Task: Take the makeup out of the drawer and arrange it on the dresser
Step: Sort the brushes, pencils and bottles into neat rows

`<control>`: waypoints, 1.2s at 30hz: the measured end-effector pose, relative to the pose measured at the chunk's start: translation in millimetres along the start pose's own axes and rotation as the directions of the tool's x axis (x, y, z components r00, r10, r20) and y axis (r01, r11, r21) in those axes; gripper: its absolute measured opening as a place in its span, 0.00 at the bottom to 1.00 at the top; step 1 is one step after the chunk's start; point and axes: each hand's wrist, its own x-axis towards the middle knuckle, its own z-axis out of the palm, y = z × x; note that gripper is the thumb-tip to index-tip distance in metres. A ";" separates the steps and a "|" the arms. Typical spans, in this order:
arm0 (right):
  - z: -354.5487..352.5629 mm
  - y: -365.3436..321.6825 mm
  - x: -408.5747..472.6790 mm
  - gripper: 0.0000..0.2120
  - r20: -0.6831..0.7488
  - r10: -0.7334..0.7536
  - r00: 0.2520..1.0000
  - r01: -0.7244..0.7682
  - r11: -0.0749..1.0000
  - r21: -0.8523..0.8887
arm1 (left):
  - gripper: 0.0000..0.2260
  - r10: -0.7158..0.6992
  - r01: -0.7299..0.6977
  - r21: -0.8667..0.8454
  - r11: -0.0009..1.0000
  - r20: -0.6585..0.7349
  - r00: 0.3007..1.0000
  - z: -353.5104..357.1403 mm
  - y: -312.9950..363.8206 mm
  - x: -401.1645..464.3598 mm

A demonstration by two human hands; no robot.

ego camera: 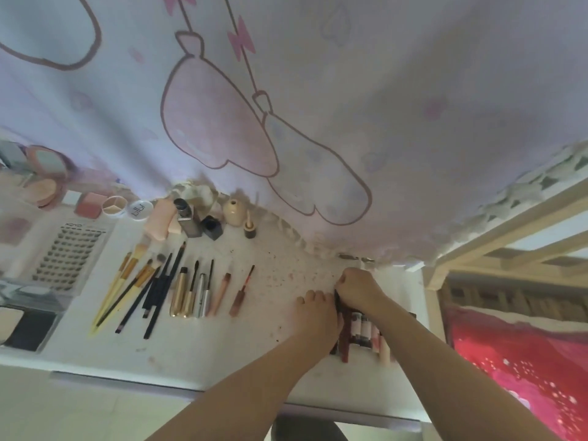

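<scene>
A row of lip-product tubes lies at the right of the white dresser top. My left hand rests against the row's left side with its fingers curled. My right hand grips the far ends of the tubes from above. Left of my hands lie two lip glosses, several mascara tubes and a fan of makeup brushes. Small bottles and jars stand along the back.
A lash tray, compacts and palettes fill the left. A pink-printed curtain hangs behind the dresser. A wooden bed frame and red bedding lie to the right. The dresser's front edge runs below.
</scene>
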 end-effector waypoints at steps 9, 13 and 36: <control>-7.8 -14.8 2.5 0.15 0.101 -0.114 0.988 0.098 0.983 0.155 | 0.12 -0.061 0.049 -0.149 0.988 -0.075 0.995 -21.1 -22.9 -9.1; -24.9 -25.5 -17.0 0.14 0.319 -0.196 0.927 0.002 0.854 0.520 | 0.09 -0.031 -0.001 -0.412 0.911 -0.070 0.997 -42.3 -55.0 -28.4; 38.2 -74.7 -44.8 0.05 0.194 -0.012 0.981 -0.081 0.882 0.465 | 0.11 -0.108 0.096 -0.268 0.958 -0.031 0.994 -55.8 -126.4 -24.7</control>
